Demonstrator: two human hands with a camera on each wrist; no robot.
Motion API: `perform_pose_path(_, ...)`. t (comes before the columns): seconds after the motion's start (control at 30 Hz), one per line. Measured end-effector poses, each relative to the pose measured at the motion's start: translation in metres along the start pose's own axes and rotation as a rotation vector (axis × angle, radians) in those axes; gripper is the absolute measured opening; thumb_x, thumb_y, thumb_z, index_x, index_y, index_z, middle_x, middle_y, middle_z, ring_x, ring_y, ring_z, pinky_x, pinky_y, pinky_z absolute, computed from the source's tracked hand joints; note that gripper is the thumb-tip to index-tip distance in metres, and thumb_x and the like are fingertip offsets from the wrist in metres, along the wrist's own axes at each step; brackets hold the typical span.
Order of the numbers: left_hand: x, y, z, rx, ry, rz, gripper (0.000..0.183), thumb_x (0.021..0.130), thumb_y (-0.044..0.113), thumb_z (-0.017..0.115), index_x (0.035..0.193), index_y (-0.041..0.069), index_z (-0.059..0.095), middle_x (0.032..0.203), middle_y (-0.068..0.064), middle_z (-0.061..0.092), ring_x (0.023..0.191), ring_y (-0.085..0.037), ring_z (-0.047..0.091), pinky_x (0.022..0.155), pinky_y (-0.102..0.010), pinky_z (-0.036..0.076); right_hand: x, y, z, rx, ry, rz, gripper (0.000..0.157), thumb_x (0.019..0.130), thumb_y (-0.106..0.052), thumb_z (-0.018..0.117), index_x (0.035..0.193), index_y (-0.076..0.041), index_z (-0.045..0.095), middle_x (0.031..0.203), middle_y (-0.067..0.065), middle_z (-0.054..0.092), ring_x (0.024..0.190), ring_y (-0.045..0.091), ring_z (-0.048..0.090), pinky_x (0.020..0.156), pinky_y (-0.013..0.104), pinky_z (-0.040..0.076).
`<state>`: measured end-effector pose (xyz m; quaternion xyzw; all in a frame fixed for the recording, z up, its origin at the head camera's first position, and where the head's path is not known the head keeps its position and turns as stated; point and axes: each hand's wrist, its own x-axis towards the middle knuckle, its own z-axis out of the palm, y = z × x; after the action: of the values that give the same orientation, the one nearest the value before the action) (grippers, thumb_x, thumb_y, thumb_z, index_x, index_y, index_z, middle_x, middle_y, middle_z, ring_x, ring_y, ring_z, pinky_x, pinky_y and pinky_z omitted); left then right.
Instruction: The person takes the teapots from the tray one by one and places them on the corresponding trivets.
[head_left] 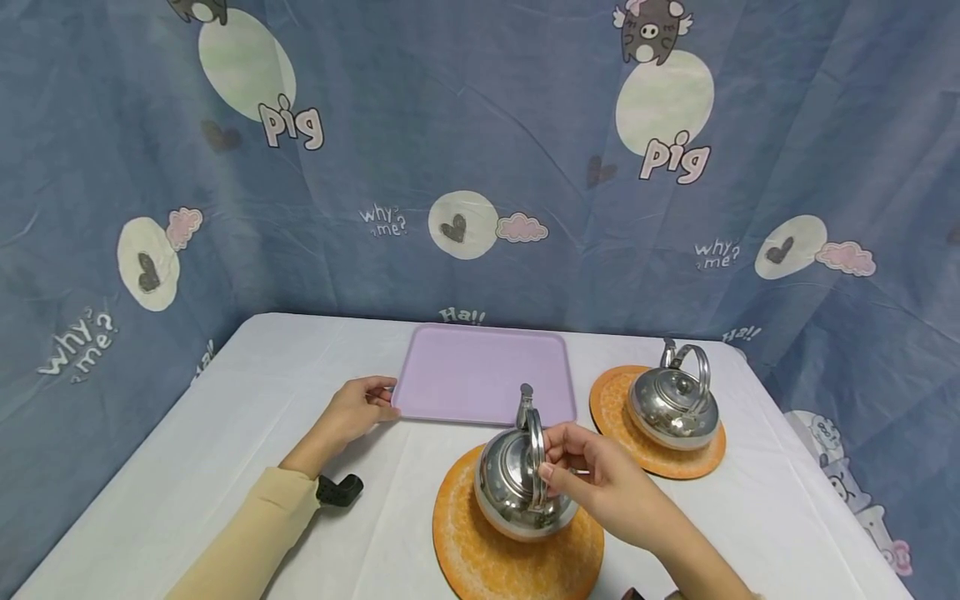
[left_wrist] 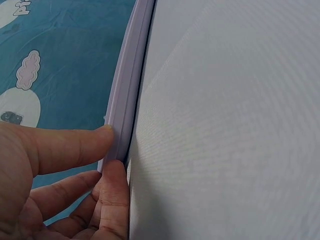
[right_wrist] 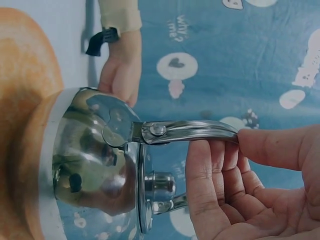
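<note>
A shiny metal kettle (head_left: pixel 521 492) stands upright over the near round orange mat (head_left: pixel 465 533), its spout pointing toward the back. My right hand (head_left: pixel 600 483) holds the kettle's arched handle (right_wrist: pixel 190 131), thumb on one side and fingers on the other. Behind it lies a flat lilac tray (head_left: pixel 480 375) with a raised rim. My left hand (head_left: pixel 356 410) is at the tray's front left corner; thumb and fingers pinch the rim (left_wrist: pixel 122 100) there. Whether the kettle's base touches the mat I cannot tell.
A second metal kettle (head_left: pixel 673 408) stands on another round orange mat (head_left: pixel 611 387) at the back right. White cloth (head_left: pixel 300 358) covers the table. A blue printed curtain (head_left: pixel 480 142) hangs behind and at both sides. Black straps circle the wrists, the left one (head_left: pixel 339 490) showing clearly.
</note>
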<state>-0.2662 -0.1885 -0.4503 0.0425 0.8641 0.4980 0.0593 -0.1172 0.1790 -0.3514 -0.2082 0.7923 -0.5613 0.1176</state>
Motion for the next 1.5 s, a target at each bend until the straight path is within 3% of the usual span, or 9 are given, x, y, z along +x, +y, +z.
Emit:
perform_pose_path(0.27, 0.001, -0.001, 0.0, 0.005, -0.002, 0.0, 0.059, 0.092, 0.001, 0.078, 0.146, -0.01, 0.057, 0.119, -0.02, 0.067, 0.1, -0.021, 0.065, 0.075, -0.019, 0.053, -0.002, 0.003, 0.003, -0.007, 0.0, 0.027, 0.022, 0.106, -0.014, 0.066, 0.119, 0.003, 0.061, 0.101, 0.009, 0.064, 0.09, 0.012, 0.067, 0.082, 0.031, 0.062)
perform_pose_path(0.9, 0.001, -0.001, 0.001, 0.008, 0.0, -0.006, 0.06, 0.092, 0.001, 0.078, 0.147, -0.009, 0.057, 0.118, -0.02, 0.067, 0.101, -0.021, 0.064, 0.076, -0.02, 0.053, -0.002, 0.006, 0.007, 0.017, -0.033, -0.031, 0.02, 0.107, -0.011, 0.064, 0.119, 0.005, 0.061, 0.098, 0.006, 0.063, 0.088, 0.008, 0.064, 0.078, 0.026, 0.059)
perform_pose_path(1.5, 0.0, 0.0, -0.001, 0.009, 0.008, -0.008, 0.06, 0.091, 0.0, 0.079, 0.146, -0.01, 0.058, 0.117, -0.02, 0.067, 0.099, -0.02, 0.065, 0.075, -0.019, 0.052, -0.002, 0.003, 0.011, 0.01, -0.06, -0.017, 0.021, 0.108, -0.014, 0.064, 0.119, 0.003, 0.06, 0.098, 0.005, 0.063, 0.088, 0.007, 0.064, 0.075, 0.027, 0.057)
